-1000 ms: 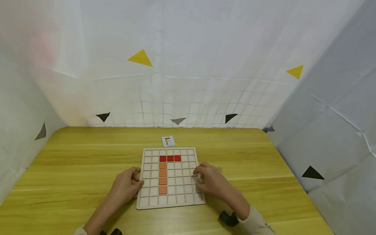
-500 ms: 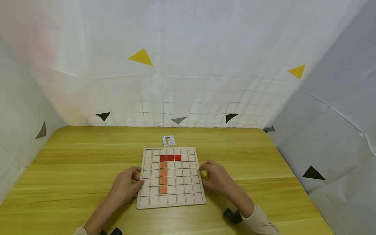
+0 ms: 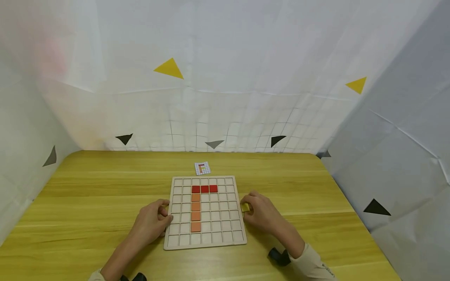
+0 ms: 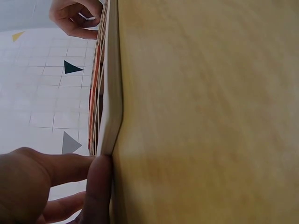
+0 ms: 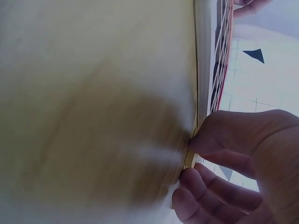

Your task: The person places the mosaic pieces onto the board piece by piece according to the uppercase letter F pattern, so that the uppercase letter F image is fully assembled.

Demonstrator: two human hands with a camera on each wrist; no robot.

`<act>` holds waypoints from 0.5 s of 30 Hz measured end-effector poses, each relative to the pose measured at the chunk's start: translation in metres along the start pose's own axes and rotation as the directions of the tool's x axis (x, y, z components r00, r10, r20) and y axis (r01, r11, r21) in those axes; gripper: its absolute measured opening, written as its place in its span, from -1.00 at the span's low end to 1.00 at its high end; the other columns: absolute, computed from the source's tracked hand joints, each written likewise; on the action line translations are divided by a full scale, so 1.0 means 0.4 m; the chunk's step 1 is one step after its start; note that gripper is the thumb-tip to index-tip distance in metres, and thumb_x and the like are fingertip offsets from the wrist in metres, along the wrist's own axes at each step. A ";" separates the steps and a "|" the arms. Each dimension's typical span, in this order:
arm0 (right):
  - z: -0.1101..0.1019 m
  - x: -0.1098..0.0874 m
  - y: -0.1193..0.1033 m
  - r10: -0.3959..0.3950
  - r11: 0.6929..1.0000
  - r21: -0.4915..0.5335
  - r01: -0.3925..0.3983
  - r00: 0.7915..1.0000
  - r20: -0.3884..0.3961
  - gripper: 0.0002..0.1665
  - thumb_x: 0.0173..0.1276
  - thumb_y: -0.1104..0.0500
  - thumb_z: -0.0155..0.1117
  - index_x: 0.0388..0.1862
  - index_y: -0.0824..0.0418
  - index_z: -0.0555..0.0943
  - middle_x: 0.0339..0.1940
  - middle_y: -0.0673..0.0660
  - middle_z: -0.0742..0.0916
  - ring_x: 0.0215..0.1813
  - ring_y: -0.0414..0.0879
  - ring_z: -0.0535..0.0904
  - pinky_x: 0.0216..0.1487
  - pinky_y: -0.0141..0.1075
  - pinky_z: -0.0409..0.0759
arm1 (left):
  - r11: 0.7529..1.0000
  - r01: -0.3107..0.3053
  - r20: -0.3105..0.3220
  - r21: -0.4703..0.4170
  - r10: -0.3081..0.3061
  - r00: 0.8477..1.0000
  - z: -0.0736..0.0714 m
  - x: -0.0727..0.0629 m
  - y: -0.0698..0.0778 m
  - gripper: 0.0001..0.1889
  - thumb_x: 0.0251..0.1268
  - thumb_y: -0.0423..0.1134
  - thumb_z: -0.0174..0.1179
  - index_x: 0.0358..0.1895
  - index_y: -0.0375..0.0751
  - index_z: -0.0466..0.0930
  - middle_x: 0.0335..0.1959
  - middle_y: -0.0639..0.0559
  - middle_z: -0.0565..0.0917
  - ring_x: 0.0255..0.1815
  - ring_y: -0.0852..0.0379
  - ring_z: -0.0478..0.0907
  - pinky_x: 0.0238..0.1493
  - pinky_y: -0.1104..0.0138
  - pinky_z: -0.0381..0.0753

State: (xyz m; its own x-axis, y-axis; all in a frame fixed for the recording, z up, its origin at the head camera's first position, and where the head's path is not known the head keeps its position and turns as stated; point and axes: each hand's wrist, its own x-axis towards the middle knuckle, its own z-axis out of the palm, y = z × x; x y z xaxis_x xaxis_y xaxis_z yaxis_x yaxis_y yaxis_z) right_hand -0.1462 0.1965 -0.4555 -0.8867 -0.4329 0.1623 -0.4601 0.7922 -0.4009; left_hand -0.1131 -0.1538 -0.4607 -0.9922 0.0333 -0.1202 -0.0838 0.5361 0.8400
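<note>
A pale wooden grid board point(image 3: 225, 227) lies flat on the table, with three red tiles point(image 3: 204, 189) in a row. Below the leftmost red tile runs a column of several orange tiles point(image 3: 195, 207). My left hand point(image 3: 149, 222) holds the board's left edge, fingers bent. The left wrist view has the thumb point(image 4: 99, 182) against that edge. Just off the right edge my right hand point(image 3: 261, 212) pinches a yellow tile point(image 3: 245, 207) between thumb and fingers. Only a sliver of this tile point(image 5: 189, 158) shows in the right wrist view.
A small pattern card point(image 3: 202, 168) with a coloured grid drawing lies behind the board. The yellow-brown wooden table point(image 3: 105, 183) ends at a white sheet wall point(image 3: 239, 117) with triangle markers. Sheets also stand at both sides.
My right hand has shifted a little right, off the board's right edge, and the yellow tile shows between its fingers. My left hand stays at the left edge.
</note>
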 end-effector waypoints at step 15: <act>-0.002 0.003 0.009 0.010 0.997 0.074 -0.010 1.000 0.002 -0.66 -0.03 0.41 0.39 -0.20 0.22 0.67 -0.38 0.00 0.53 -0.42 -0.20 0.40 -0.46 -0.37 0.45 | 1.000 -0.002 -0.002 -0.001 0.002 1.000 -0.002 -0.001 0.002 -0.51 0.20 -0.44 0.34 0.23 -0.40 0.50 -0.34 -0.04 0.58 -0.48 0.15 0.60 -0.65 0.30 0.64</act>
State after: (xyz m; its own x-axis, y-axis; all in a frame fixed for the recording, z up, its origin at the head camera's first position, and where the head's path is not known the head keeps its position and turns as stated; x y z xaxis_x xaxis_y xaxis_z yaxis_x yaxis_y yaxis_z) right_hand -0.1488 0.1991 -0.4561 -0.8913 -0.4255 0.1568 -0.4464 0.7624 -0.4684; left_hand -0.1128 -0.1539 -0.4596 -0.9926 0.0329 -0.1172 -0.0815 0.5352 0.8408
